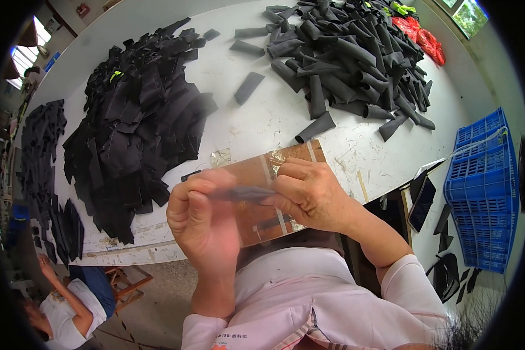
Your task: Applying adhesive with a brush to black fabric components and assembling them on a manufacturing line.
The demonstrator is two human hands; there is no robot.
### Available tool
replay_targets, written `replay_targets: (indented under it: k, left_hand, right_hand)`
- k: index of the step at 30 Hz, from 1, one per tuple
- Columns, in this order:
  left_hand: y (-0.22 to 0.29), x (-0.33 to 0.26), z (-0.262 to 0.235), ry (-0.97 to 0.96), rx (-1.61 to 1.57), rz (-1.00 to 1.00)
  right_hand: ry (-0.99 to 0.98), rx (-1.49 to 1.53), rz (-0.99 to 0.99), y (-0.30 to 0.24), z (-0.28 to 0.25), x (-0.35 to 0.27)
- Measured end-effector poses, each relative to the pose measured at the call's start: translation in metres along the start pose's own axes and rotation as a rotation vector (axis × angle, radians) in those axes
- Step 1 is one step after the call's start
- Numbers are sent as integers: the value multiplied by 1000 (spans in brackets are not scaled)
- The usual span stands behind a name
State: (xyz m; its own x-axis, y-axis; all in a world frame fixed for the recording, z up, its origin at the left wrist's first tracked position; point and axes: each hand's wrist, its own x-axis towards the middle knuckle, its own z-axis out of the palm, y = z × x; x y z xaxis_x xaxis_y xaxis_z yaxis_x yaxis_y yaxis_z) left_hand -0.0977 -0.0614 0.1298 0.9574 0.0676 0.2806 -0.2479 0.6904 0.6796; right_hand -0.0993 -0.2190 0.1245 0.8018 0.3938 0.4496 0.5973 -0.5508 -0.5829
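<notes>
The left hand (pixel 199 213) and right hand (pixel 309 195) pinch a dark gray cloth piece (pixel 245 193) over a brown board (pixel 249 223).

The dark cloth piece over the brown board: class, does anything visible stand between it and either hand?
Nothing visible does. The left hand and the right hand both grip the dark cloth piece directly, though it looks blurred. The brown board lies beneath, not between.

The held dark piece (pixel 248 193) looks like matt cloth, as do the tubes (pixel 347 52) upper right; the white counter (pixel 256 125) is smooth but scuffed, the red bag (pixel 429 45) glossy plastic.
</notes>
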Motion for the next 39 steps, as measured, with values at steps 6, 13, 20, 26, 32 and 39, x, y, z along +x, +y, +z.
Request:
replay_targets:
  k: [6, 13, 20, 26, 32, 39]
  left_hand:
    - [-6, -5, -13, -75, 197, -72]
    - [7, 9, -18, -250, 670, 83]
    - [3, 11, -25, -245, 591, 109]
    - [2, -4, -29, -208, 791, 195]
    - [-19, -32, -111, 276, 1424, 80]
    - [-33, -32, -156, 335, 1874, -115]
  right_hand:
    - [49, 12, 34, 13, 29, -14]
    - [-78, -57, 89, 7, 18, -9]
    - [39, -8, 70, 10, 30, -12]
    - [124, -100, 10, 12, 35, -21]
    - [158, -78, -289, 6, -20, 14]
    - [485, 411, 625, 77, -20, 28]
